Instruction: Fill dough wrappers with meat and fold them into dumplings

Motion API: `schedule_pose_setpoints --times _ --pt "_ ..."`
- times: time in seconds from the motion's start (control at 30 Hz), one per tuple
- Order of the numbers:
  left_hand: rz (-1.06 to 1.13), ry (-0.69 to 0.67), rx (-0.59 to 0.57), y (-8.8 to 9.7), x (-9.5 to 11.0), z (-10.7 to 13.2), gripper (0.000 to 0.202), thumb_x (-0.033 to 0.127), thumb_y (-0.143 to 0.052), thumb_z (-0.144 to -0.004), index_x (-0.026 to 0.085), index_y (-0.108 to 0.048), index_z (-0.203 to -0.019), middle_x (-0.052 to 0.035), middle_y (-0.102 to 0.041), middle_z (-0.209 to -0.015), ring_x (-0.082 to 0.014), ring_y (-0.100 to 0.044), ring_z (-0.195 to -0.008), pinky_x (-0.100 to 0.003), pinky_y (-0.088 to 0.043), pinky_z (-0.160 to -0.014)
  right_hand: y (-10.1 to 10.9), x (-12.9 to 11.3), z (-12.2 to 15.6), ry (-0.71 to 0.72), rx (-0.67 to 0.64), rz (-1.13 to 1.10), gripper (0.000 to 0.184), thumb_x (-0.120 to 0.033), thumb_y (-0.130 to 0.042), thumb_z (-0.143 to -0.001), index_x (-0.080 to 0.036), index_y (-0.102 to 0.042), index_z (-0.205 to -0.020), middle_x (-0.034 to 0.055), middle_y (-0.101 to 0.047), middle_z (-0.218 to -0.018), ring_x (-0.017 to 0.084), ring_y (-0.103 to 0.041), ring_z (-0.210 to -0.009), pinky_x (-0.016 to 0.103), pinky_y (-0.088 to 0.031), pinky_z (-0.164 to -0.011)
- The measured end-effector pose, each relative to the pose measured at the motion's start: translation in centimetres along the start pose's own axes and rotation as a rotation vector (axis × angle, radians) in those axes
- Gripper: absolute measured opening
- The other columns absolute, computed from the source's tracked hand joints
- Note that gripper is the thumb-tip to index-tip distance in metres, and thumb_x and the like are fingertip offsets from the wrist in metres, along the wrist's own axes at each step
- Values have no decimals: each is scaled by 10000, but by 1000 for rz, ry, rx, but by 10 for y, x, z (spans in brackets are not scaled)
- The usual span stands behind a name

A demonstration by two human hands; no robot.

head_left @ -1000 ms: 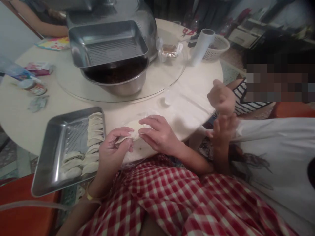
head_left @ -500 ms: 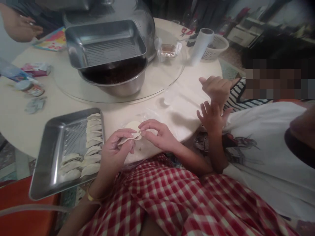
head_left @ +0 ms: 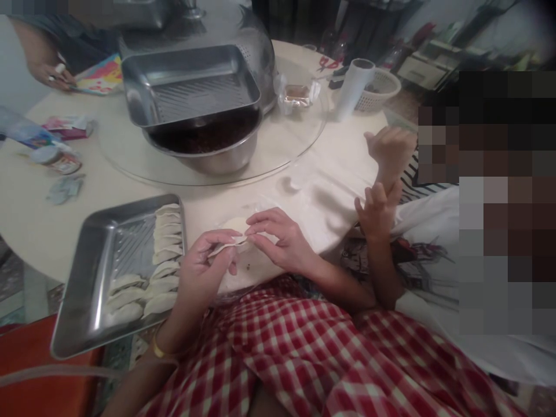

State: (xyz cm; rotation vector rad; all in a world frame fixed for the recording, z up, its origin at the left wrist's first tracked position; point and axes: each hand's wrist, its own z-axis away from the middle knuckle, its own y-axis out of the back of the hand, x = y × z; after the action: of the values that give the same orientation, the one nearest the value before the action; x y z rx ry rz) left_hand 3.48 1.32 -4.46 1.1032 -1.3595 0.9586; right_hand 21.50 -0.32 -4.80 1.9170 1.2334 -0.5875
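A folded dumpling [head_left: 226, 246] is pinched between my two hands above the near edge of the table. My left hand [head_left: 208, 258] grips its left end with thumb and fingers. At the right end, my right hand [head_left: 280, 238] presses the dough edge between thumb and fingertips. A pale round dough wrapper [head_left: 237, 223] lies on the table just behind the fingers, partly hidden by them. To the left stands a metal tray [head_left: 87, 278] with a column of finished dumplings [head_left: 167, 255] along its right side and a few more beside them.
On the glass turntable [head_left: 299, 147], a steel bowl [head_left: 217, 156] of dark filling sits under an empty tray [head_left: 191, 95]. A jar [head_left: 56, 157], a plastic-film roll [head_left: 356, 87] and a basket [head_left: 380, 90] stand around. Another person's hands [head_left: 382, 202] are close on my right.
My hands stay on the dumpling; its edges look pressed closer together. The person at far left has lowered a hand to the colourful sheet. The people at right have shifted slightly.
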Motion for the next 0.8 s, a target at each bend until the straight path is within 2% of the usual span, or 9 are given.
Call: schedule_pose_setpoints --times 0.13,0.37,0.57,0.8 --pt "47 33 -7 -1 1 -2 70 215 -660 -782 204 -600 -816 -21 -682 -955 -82 -568 -508 -221 -466 -441 -1 -1 -2 -28 4 -23 112 -233 -579 -907 -197 -664 -842 60 -722 -963 150 -656 -946 340 -534 -887" --pt "93 21 0 0 4 -1 72 209 -671 -775 207 -611 -815 -12 -677 -935 -83 -570 -503 -220 -466 -433 -2 -5 0 -37 -49 22 100 -254 -585 -884 -205 -669 -904 78 -706 -1042 178 -642 -992 384 -524 -917" --pt "26 15 -38 2 -2 1 101 236 -680 -791 212 -631 -876 -15 -677 -940 -80 -568 -520 -213 -469 -451 -5 -7 1 -61 17 63 116 -249 -579 -884 -189 -671 -845 89 -713 -998 187 -641 -955 369 -525 -879" --pt "-28 -5 -62 -2 2 2 90 260 -672 -786 187 -621 -797 -33 -670 -970 -69 -547 -504 -210 -479 -443 -9 -8 5 -143 17 70 88 -223 -566 -866 -196 -640 -826 86 -700 -1021 194 -632 -999 384 -499 -922"
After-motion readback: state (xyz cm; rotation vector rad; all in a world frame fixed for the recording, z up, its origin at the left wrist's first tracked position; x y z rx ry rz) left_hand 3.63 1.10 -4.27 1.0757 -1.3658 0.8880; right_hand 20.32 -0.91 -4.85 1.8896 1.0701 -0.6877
